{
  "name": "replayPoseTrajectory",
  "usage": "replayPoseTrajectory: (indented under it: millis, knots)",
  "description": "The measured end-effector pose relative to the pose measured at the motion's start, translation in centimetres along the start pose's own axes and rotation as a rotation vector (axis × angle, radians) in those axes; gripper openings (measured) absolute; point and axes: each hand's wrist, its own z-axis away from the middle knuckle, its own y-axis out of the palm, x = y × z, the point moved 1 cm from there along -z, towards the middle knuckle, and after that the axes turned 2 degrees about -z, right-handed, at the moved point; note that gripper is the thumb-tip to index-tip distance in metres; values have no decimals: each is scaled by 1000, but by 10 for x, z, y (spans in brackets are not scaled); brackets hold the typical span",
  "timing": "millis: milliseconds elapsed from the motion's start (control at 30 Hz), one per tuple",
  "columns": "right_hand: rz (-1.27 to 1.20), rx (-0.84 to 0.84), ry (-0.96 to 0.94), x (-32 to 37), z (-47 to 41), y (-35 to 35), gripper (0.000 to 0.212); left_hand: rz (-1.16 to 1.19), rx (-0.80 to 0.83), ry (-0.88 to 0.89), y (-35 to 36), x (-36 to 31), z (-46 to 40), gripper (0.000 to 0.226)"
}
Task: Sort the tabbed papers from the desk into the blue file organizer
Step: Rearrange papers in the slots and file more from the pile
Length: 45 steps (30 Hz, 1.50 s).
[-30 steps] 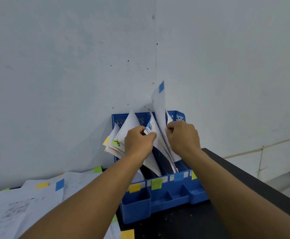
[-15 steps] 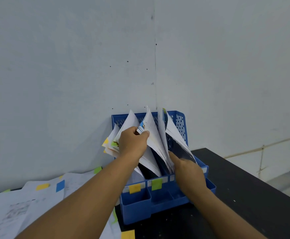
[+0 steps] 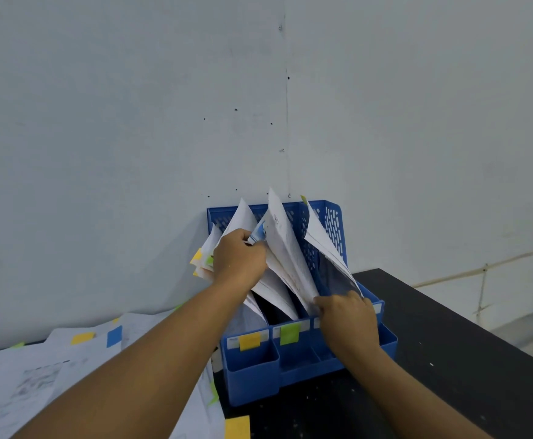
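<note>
Here, the left hand (image 3: 238,258) grips upright papers (image 3: 285,248) standing in the blue file organizer (image 3: 309,362) on the black worktop (image 3: 449,353). The right hand (image 3: 349,321) pinches the lower edge of the rightmost sheets. More tabbed papers (image 3: 37,375) lie flat at left.

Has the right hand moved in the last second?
Yes. The right hand has dropped from the top of the papers, near the organizer's back wall, to the organizer front rim.

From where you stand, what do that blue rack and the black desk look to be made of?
The blue file organizer looks like moulded plastic, smooth with a slight sheen: its walls are pierced with regular slots. The black desk seems matte, perhaps laminate or painted board; pale specks dot it.
</note>
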Motion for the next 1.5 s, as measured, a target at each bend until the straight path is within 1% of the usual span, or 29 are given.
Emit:
replayPoseTrajectory:
  millis: [67, 100, 200, 300, 333, 367, 433, 467, 533, 633, 700, 733, 800, 833, 900, 967, 1000, 1067, 1133, 1200, 1233, 1267, 1333, 1433, 1500]
  knots:
    - [4, 89, 67, 0, 0, -7, 23, 13, 16, -19, -2, -1, 0, 14]
    - [0, 99, 91, 1, 0, -9, 23, 17, 24, -23, -3, -1, 1, 17]
    - [-38, 123, 145, 3, -1, -9, 21, 13, 44, -23, -7, -2, 4, 14]
    - [-77, 91, 167, 5, 1, -7, 17, 28, 76, -41, -12, -3, 8, 10]
    - [-89, 63, 165, 6, 2, -8, 16, 44, 92, -48, -14, -3, 10, 11]
    - [-114, 40, 165, 8, 5, -8, 17, 58, 106, -54, -17, -3, 12, 18]
    - [-188, -21, 172, 14, 10, -7, 29, 66, 127, -58, -23, 1, 18, 37]
    - [-234, -67, 168, 19, 13, -6, 36, 58, 126, -54, -27, 5, 22, 40]
    - [-347, -189, 115, 32, 23, -4, 42, 34, 104, -29, -40, 13, 32, 32]
    - [-439, -399, -33, 61, 44, -3, 37, -30, 59, -9, -71, 37, 55, 13]
    - [-495, -465, -105, 84, 59, -6, 38, -87, 23, -7, -95, 59, 72, 6]
    - [-542, -458, -135, 97, 66, -6, 37, -121, 2, -22, -109, 71, 81, 6]
    - [-621, -398, -205, 119, 75, -4, 33, -182, -10, -43, -133, 93, 96, 7]
    - [-684, -319, -242, 144, 84, 3, 31, -230, -36, -62, -157, 110, 108, 7]
    - [-744, -172, -263, 164, 91, 7, 27, -317, -53, -70, -177, 126, 118, 4]
    - [-770, -29, -313, 198, 101, 17, 23, -424, -87, -118, -211, 145, 134, 3]
    - [-763, 74, -325, 209, 106, 20, 23, -477, -93, -131, -224, 153, 139, 5]
    - [-732, 252, -339, 231, 115, 29, 28, -615, -99, -155, -251, 169, 154, 17]
    - [-690, 369, -356, 246, 123, 36, 32, -845, -75, -219, -273, 185, 168, 37]
    - [-677, 430, -362, 253, 130, 43, 34, -1070, -8, -347, -288, 198, 179, 60]
    - [-665, 445, -362, 257, 135, 47, 34, -1114, 30, -420, -294, 204, 185, 71]
    - [-643, 452, -356, 257, 139, 49, 33, -1111, 58, -475, -296, 208, 189, 80]
    - [-626, 427, -360, 257, 143, 53, 31, -1054, 85, -525, -294, 211, 193, 91]
    - [-659, 422, -349, 254, 145, 57, 29, -1002, 107, -510, -286, 207, 194, 101]
    - [-684, 416, -358, 252, 147, 60, 28, -941, 124, -471, -277, 202, 192, 105]
